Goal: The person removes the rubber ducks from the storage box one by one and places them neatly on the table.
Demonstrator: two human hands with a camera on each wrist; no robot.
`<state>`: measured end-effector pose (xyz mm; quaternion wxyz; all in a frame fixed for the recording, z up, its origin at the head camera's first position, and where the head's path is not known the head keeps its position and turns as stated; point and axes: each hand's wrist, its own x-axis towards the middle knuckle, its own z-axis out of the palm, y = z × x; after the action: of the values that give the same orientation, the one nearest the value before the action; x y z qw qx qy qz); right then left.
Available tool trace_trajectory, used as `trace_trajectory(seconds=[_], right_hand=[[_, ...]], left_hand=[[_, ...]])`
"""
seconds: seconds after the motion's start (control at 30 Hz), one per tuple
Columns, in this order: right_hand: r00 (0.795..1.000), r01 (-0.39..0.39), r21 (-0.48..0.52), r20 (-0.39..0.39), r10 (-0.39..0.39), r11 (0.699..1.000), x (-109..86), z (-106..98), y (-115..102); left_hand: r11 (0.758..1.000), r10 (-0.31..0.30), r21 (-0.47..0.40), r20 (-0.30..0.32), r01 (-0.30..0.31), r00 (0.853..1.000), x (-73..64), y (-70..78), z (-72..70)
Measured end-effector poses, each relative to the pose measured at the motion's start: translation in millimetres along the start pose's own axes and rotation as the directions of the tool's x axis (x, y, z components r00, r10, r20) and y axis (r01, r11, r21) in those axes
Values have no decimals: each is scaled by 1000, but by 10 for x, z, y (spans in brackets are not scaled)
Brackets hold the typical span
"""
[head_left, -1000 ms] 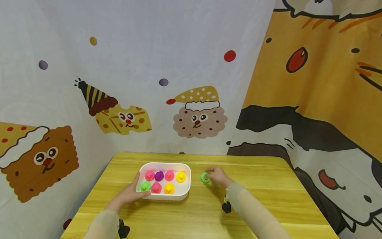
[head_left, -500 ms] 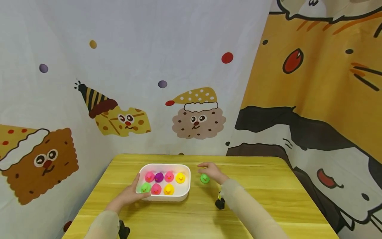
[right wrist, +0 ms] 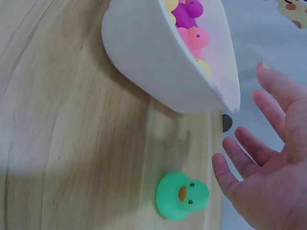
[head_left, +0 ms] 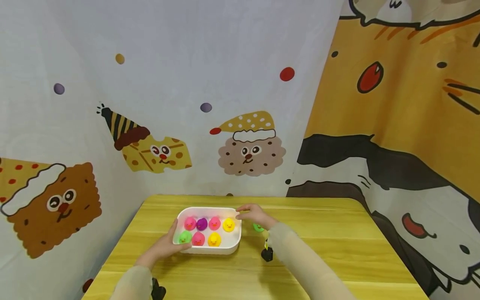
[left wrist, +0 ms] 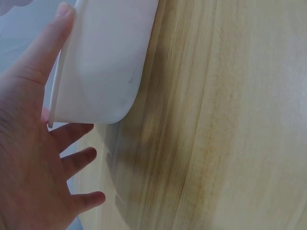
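A white plastic box (head_left: 211,251) holds several small rubber ducks: pink (head_left: 214,223), purple (head_left: 201,224), yellow (head_left: 228,225) and green (head_left: 185,237). My left hand (head_left: 163,246) grips the box's near left corner, thumb along the front rim; the left wrist view shows the other fingers spread around the end wall. Just off the right rim, my right hand (head_left: 258,216) hovers with fingers extended, holding nothing. Below it a loose green rubber duck (right wrist: 178,196) sits on the table, partly hidden by the hand in the head view.
The wooden table (head_left: 330,250) carries the box left of its middle. Behind it hangs a white cloth (head_left: 157,50) printed with cartoon snacks, and an orange cat print (head_left: 348,104) covers the right side. A black wrist device (head_left: 267,254) hangs under the right sleeve.
My right hand has let go of the green duck and moved left to the box's right rim. The duck stays on the table. My left hand keeps its hold on the box.
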<state>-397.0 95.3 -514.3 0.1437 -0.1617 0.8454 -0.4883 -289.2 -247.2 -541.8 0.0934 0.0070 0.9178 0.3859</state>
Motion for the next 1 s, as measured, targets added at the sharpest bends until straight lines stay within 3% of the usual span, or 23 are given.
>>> trace_trajectory(seconds=[0.67, 1.0], right_hand=[[998, -20, -35, 54, 22, 999, 205, 201, -98], [997, -60, -76, 52, 64, 995, 214, 282, -168]], left_hand=[[1000, 3, -11, -5, -3, 1000, 24, -12, -5], [999, -19, -41, -3, 19, 1000, 24, -29, 19]])
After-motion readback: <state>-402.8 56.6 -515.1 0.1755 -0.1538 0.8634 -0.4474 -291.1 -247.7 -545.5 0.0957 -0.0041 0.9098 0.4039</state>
